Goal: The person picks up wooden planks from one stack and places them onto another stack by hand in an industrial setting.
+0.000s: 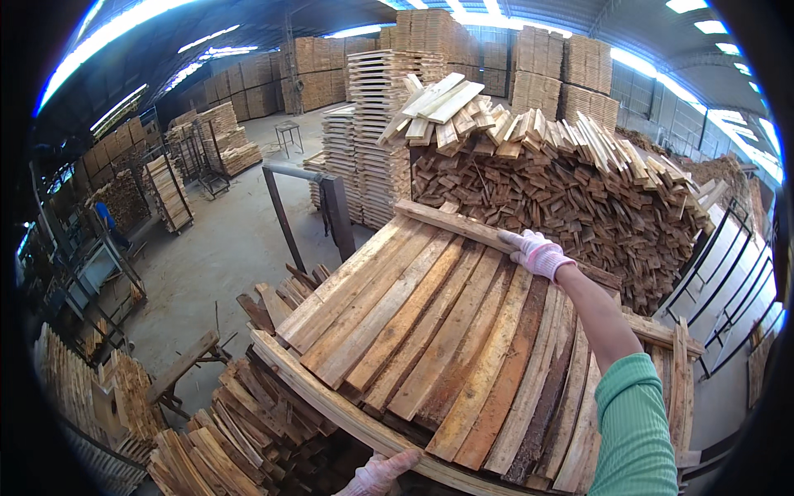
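Note:
A layer of rough wooden boards (430, 331) lies side by side in front of me, some pale, some dark with bark. Across their far ends runs a wooden strip (455, 223), and my right hand (536, 253), in a white and pink glove, is closed over it near its right part. Along the near ends lies a long pale wooden strip (347, 422). My left hand (382, 474), gloved too, grips this near strip at the lower edge of the view; part of that hand is cut off.
Behind the boards rises a large heap of short wood pieces (546, 198). Stacked slats (380, 124) stand beyond a metal frame (335, 215). Loose boards (223, 438) lie at lower left. Black metal racks (728, 273) stand right. A person in blue (105, 217) is far left.

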`<state>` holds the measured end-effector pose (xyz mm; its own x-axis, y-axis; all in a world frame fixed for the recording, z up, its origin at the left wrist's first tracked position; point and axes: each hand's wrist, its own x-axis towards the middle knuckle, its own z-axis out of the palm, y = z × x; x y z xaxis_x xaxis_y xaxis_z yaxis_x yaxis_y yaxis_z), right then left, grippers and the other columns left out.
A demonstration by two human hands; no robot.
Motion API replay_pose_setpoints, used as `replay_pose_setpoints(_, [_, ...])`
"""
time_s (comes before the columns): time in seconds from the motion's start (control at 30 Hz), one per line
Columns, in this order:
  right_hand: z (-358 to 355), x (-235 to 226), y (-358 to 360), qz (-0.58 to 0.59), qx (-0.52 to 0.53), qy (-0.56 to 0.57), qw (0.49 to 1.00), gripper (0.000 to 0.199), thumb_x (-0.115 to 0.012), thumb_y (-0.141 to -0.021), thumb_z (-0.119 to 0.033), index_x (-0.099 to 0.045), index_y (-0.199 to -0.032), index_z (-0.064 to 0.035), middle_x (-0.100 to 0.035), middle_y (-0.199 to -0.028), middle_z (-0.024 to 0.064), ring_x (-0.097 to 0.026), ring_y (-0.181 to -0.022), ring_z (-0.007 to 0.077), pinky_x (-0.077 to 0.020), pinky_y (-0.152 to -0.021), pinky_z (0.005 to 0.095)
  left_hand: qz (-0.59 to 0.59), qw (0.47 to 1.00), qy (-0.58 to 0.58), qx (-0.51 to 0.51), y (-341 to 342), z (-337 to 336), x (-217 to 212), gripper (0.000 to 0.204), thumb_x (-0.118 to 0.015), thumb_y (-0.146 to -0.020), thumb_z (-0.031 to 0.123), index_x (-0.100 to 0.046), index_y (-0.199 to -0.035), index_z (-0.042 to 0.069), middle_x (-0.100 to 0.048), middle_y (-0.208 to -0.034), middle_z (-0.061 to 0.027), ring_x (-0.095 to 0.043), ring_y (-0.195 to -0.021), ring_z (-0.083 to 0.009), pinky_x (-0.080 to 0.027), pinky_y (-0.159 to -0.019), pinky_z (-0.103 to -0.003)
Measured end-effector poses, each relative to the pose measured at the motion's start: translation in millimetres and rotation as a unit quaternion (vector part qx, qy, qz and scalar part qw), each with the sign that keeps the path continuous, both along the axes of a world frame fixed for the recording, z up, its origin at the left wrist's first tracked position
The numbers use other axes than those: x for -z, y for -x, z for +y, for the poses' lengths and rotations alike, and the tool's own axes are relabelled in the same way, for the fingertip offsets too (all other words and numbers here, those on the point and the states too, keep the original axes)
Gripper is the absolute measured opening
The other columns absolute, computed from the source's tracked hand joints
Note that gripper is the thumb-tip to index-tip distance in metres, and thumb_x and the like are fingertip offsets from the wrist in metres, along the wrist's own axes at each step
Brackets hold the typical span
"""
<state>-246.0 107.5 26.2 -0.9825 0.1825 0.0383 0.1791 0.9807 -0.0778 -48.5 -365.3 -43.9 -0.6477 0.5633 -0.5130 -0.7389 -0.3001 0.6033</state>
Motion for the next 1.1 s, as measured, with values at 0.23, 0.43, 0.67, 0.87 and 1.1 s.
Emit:
replay_pose_setpoints(0.23, [-9.6, 0.2, 18.9, 0.029, -0.008, -0.054, 0.998, 0.060, -0.064, -0.095, -0.029, -0.041, -0.151, -0.0359, -0.060, -0.124, 0.0201, -0.056, -0.119, 0.0412, -0.0481, -0.100, 0.0508, 0.109, 0.989, 0.099, -0.011, 1.7, 2.1, 41.8, 0.060, -0.071, -0.094, 0.017, -0.038, -0.144, 0.009, -0.062, -0.123, -0.0092, -0.058, -0.117, -0.0182, -0.048, -0.104, -0.033])
replay_pose_setpoints(0.43, [-61.5, -11.8, -40.0, 0.050, 0.028, -0.144, 0.988, 0.064, -0.060, -0.098, -0.026, -0.034, -0.156, -0.0257, -0.037, -0.155, 0.0221, -0.036, -0.142, 0.0404, -0.0310, -0.116, 0.0514, 0.068, 0.991, -0.043, -0.105, -7.9, -0.2, 41.2, 0.065, -0.083, -0.083, 0.018, -0.046, -0.135, 0.003, -0.062, -0.122, -0.0091, -0.063, -0.110, -0.0225, -0.054, -0.098, -0.040])
replay_pose_setpoints(0.67, [-19.7, -17.5, -238.3, 0.050, 0.106, -0.084, 0.990, 0.062, -0.066, -0.090, -0.025, -0.045, -0.148, -0.0158, -0.051, -0.140, 0.0231, -0.043, -0.135, 0.0416, -0.0362, -0.113, 0.0481, 0.232, 0.963, 0.037, -0.131, 32.5, -68.7, 59.9, 0.052, -0.078, -0.089, 0.039, -0.061, -0.118, -0.001, -0.070, -0.109, -0.0096, -0.066, -0.104, -0.0194, -0.055, -0.094, -0.035])
replay_pose_setpoints(0.87, [-1.5, 57.2, -353.9, 0.003, 0.030, -0.002, 1.000, 0.035, -0.054, -0.097, -0.019, -0.051, -0.132, -0.0118, -0.046, -0.140, 0.0263, -0.053, -0.125, 0.0444, -0.0492, -0.101, 0.0420, 0.126, 0.989, 0.013, -0.076, 63.2, -20.7, -1.5, 0.031, -0.072, -0.095, 0.024, -0.064, -0.117, 0.004, -0.068, -0.109, -0.0064, -0.067, -0.099, -0.0170, -0.060, -0.079, -0.033])
replay_pose_setpoints(1.1, [-58.3, 56.8, -319.3, 0.199, 0.372, 0.349, 0.837, 0.066, -0.064, -0.092, -0.044, -0.049, -0.143, -0.0050, -0.055, -0.141, 0.0237, -0.057, -0.125, 0.0337, -0.0464, -0.101, 0.0418, 0.122, 0.992, -0.007, -0.015, 55.9, -12.5, -5.7, 0.041, -0.064, -0.098, 0.034, -0.062, -0.124, 0.002, -0.066, -0.118, -0.0108, -0.066, -0.107, -0.0217, -0.057, -0.090, -0.040])
